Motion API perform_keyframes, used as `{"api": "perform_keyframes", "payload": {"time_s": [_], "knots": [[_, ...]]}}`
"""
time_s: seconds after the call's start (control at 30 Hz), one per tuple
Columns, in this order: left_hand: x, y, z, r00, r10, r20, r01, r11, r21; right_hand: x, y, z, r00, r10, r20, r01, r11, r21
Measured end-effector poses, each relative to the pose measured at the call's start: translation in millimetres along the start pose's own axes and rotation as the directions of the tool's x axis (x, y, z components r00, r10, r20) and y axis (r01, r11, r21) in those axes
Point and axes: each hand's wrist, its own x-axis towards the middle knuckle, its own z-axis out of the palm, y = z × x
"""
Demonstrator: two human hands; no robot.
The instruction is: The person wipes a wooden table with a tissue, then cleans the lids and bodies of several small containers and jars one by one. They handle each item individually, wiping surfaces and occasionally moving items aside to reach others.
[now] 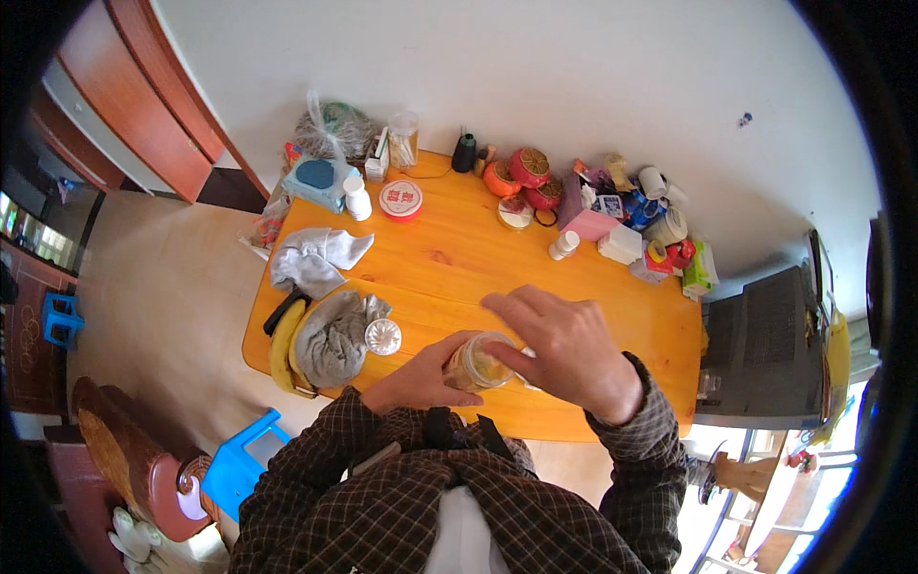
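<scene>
My left hand (pixel 429 374) is wrapped round a clear plastic jar (pixel 482 361) at the wooden table's near edge. The jar is tilted, its round mouth facing up, and something pale or yellowish shows inside. My right hand (pixel 561 344) is over the jar's right side, thumb at the rim and fingers spread above the table. Whether it holds anything cannot be told. A small white thing (pixel 529 353) lies partly hidden behind it. To the left of my left hand are a clear ribbed glass or lid (pixel 383 336), a grey cloth (pixel 333 343) and bananas (pixel 284 349).
On the wooden table (pixel 445 251) stand a light cloth (pixel 315 258), a wipes pack (pixel 320 184), white bottles (pixel 356 199), a round red-and-white tin (pixel 401 200), dried pomegranates or similar fruit (pixel 529 168) and a pink box (pixel 589 215). A blue stool (pixel 240 463) is at the lower left.
</scene>
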Motion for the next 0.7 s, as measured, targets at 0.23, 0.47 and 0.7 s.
{"api": "perform_keyframes", "payload": {"time_s": [0.23,0.47,0.7], "knots": [[0,6,1,0.999,0.018,-0.033,-0.013,0.990,0.141,-12,9,11,0.996,-0.026,-0.089,0.040,0.986,0.164],[-3,-10,-11,0.975,0.197,-0.099,-0.160,0.940,0.301,-35,5,1,0.972,0.133,-0.195,-0.054,0.929,0.366],[1,-5,-3,0.977,0.208,-0.036,-0.189,0.940,0.284,-50,-5,15,0.996,-0.036,-0.084,0.057,0.962,0.269]]}}
